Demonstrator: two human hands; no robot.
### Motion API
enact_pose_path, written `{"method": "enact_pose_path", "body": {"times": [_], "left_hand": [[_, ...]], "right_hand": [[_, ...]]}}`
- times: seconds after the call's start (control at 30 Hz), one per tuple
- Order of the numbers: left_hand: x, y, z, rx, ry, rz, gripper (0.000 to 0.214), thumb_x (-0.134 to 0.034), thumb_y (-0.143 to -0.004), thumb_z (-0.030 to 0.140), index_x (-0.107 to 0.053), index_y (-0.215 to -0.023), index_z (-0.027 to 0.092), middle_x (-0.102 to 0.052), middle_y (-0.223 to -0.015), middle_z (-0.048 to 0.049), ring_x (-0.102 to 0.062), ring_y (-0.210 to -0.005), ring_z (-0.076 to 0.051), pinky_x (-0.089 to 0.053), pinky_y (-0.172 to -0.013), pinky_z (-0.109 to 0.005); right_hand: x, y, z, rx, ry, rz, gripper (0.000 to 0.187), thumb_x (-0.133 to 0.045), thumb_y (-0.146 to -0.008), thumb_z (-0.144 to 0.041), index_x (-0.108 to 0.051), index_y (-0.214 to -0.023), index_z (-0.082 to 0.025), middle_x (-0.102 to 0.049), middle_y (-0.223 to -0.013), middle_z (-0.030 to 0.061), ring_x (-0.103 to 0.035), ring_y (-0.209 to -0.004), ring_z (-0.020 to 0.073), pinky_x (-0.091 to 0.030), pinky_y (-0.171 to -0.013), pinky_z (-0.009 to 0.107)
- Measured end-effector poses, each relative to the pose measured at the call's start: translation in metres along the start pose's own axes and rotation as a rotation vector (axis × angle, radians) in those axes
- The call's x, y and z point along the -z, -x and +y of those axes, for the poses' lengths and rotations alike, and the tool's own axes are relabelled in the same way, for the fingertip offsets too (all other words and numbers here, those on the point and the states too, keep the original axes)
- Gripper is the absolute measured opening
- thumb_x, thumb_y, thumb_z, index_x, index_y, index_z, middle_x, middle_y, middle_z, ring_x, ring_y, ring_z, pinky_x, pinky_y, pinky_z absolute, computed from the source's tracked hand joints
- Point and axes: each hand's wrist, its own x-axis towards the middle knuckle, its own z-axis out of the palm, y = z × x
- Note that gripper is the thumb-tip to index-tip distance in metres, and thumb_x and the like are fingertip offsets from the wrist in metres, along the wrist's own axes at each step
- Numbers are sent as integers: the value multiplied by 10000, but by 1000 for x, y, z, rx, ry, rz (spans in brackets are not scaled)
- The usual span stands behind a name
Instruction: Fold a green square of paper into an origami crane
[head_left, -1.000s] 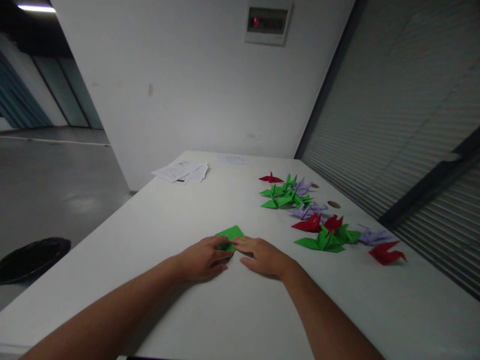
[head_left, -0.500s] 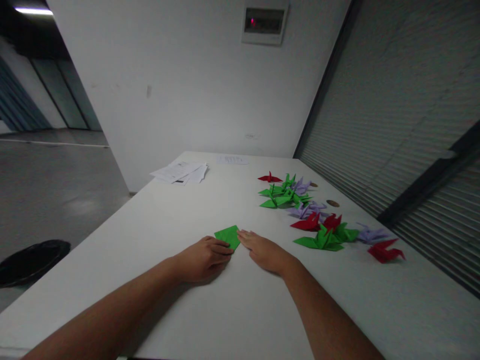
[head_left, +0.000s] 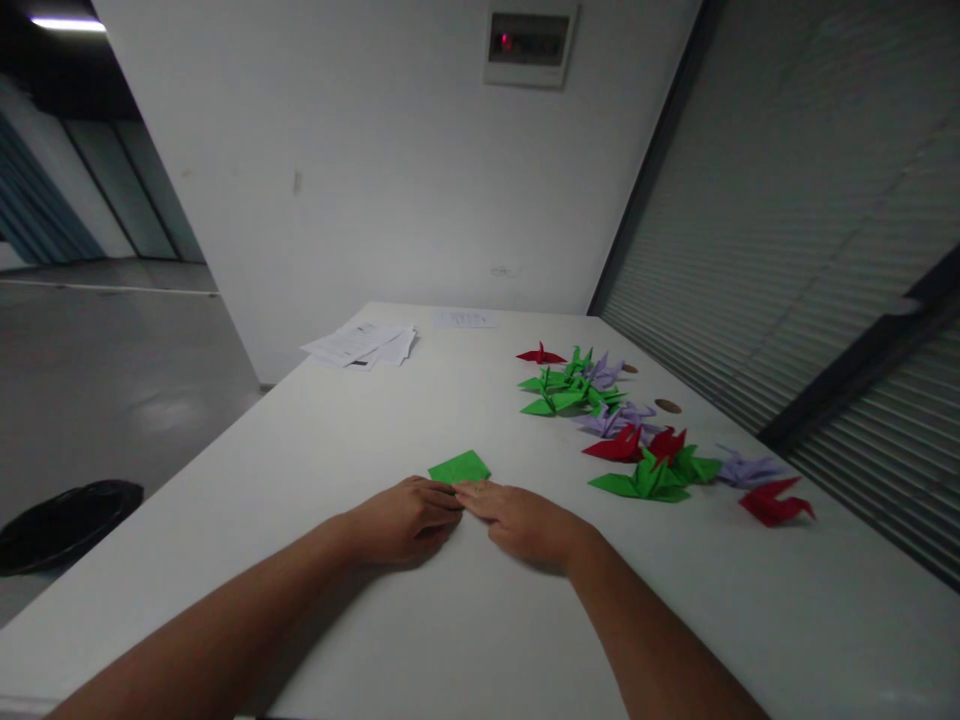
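Note:
A small folded piece of green origami paper (head_left: 460, 467) lies flat on the white table in front of me. My left hand (head_left: 412, 520) has its fingers bent together on the paper's near left edge, holding it against the tabletop. From the right, my right hand (head_left: 521, 517) reaches in with fingers stretched out flat, their tips on the near edge of the paper beside the left fingertips. Both hands cover the paper's near corner.
Several folded paper cranes in green (head_left: 651, 478), red (head_left: 776, 502) and purple (head_left: 750, 468) spread along the table's right side. Printed sheets (head_left: 352, 343) lie at the far left. A black-lined bin (head_left: 67, 525) stands on the floor to the left. Window blinds (head_left: 817, 200) border the right.
My right hand has slid left and nearer along the paper's edge, until its fingertips meet those of the left hand. The left hand stays in place.

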Motion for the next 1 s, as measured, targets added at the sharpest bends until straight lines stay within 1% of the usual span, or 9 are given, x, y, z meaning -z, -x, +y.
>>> {"method": "enact_pose_path", "body": {"times": [0.17, 0.3, 0.43, 0.57, 0.67, 0.83, 1.0], "left_hand": [[1, -1, 1, 33, 30, -20, 300, -567, -978, 148, -682, -1251, 194, -747, -1202, -138, -664, -1229, -293, -522, -1084, -436], [1, -1, 2, 37, 21, -23, 275, -571, -980, 147, -688, -1225, 186, -747, -1186, -142, -673, -1206, -295, -530, -1069, -430], [0, 0, 0, 24, 12, -24, 277, -579, -971, 139, -696, -1217, 186, -742, -1194, -141, -684, -1172, -296, -542, -1049, -436], [-2, 3, -2, 12, 6, -18, 319, -605, -948, 144, -696, -1250, 191, -733, -1236, -141, -671, -1200, -309, -533, -1067, -463], [-2, 4, -3, 16, -5, -13, 312, -597, -957, 151, -696, -1250, 194, -730, -1248, -141, -664, -1217, -310, -528, -1078, -466], [2, 1, 0, 3, 6, -30, 237, -576, -981, 164, -710, -1172, 207, -739, -1191, -130, -688, -1158, -296, -530, -1081, -456], [4, 0, 3, 20, 8, -36, 211, -566, -990, 166, -716, -1133, 205, -743, -1138, -118, -690, -1132, -285, -522, -1090, -446]], "right_hand": [[-2, 0, 6, -31, -7, 7, 725, -500, -832, -44, -512, -1544, -182, -435, -1628, 100, -401, -1528, 220, -281, -1292, 435], [-1, 1, 9, -58, 9, -8, 708, -501, -856, -55, -498, -1553, -180, -407, -1643, 109, -370, -1544, 226, -274, -1292, 447], [-1, 1, 11, -71, 46, -20, 677, -481, -893, -67, -474, -1566, -147, -389, -1655, 133, -340, -1558, 222, -242, -1303, 452], [-1, 0, 17, -87, 81, -12, 683, -474, -905, -67, -456, -1580, -171, -386, -1661, 127, -325, -1565, 225, -195, -1315, 483], [-1, -1, 22, -105, 103, -14, 697, -465, -901, -60, -440, -1589, -168, -373, -1666, 138, -303, -1574, 226, -182, -1316, 496], [-1, -1, 25, -104, 136, -8, 742, -465, -872, -44, -411, -1603, -157, -362, -1671, 148, -271, -1585, 233, -175, -1315, 509], [1, -1, 22, -125, 176, -33, 749, -457, -867, -50, -389, -1609, -116, -346, -1678, 155, -247, -1593, 238, -158, -1320, 498]]}}
